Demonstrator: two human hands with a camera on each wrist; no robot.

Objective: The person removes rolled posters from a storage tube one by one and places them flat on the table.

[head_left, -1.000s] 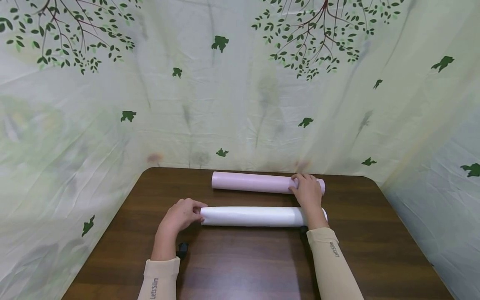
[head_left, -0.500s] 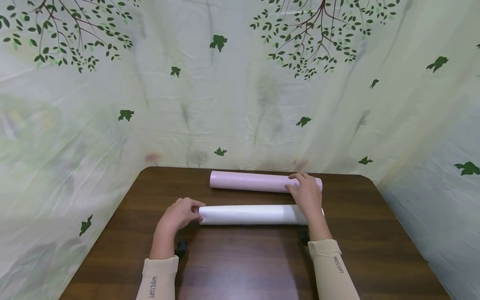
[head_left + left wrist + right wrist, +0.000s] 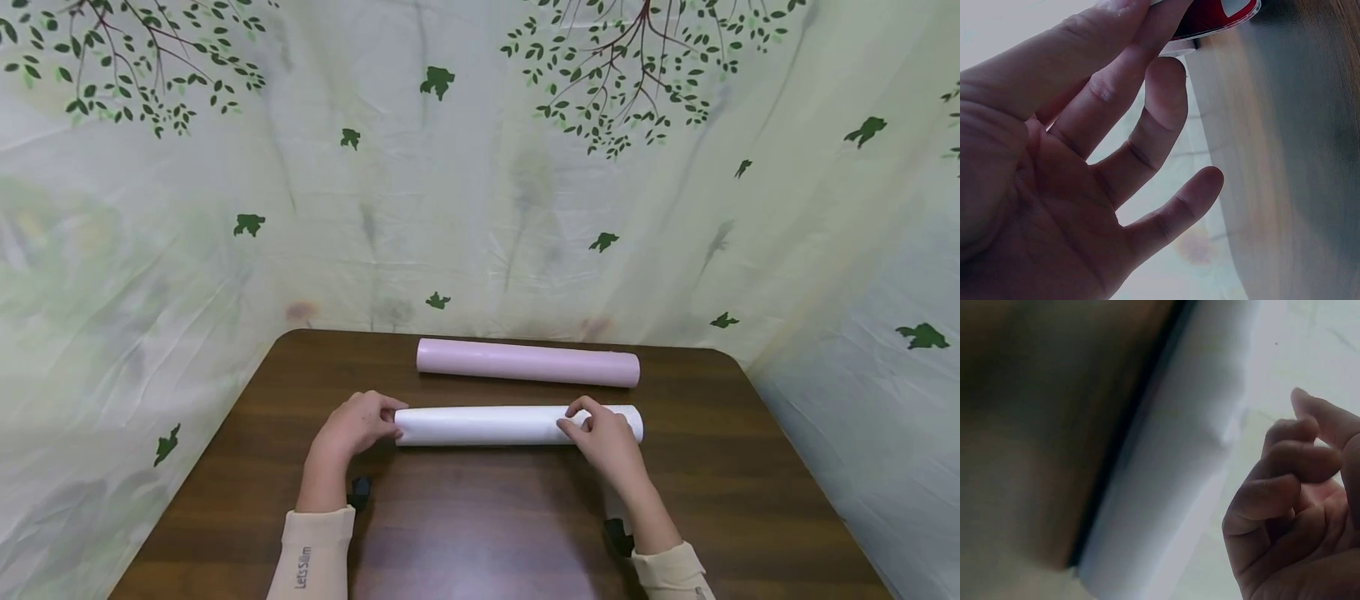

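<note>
A glossy white roll point(image 3: 480, 426) lies crosswise on the brown table. At its left end my left hand point(image 3: 354, 427) pinches the rim between thumb and index finger. The left wrist view shows the roll's round end point(image 3: 1219, 20), red inside, at the fingertips, with the other fingers spread loosely. My right hand point(image 3: 611, 446) hovers over the roll's right part, fingers bent and holding nothing. In the right wrist view the right hand point(image 3: 1291, 512) looks apart from the white roll point(image 3: 1172, 444), though that view is blurred. Beyond lies a pink roll point(image 3: 525, 362), touched by neither hand.
The wooden table point(image 3: 480, 517) has rounded far corners. A leaf-patterned curtain point(image 3: 480, 208) hangs right behind its back edge. Dark camera mounts are visible at both wrists.
My right hand has let go of the pink roll's right end and come back toward me, over the white roll. The left hand keeps its pinch on the white roll.
</note>
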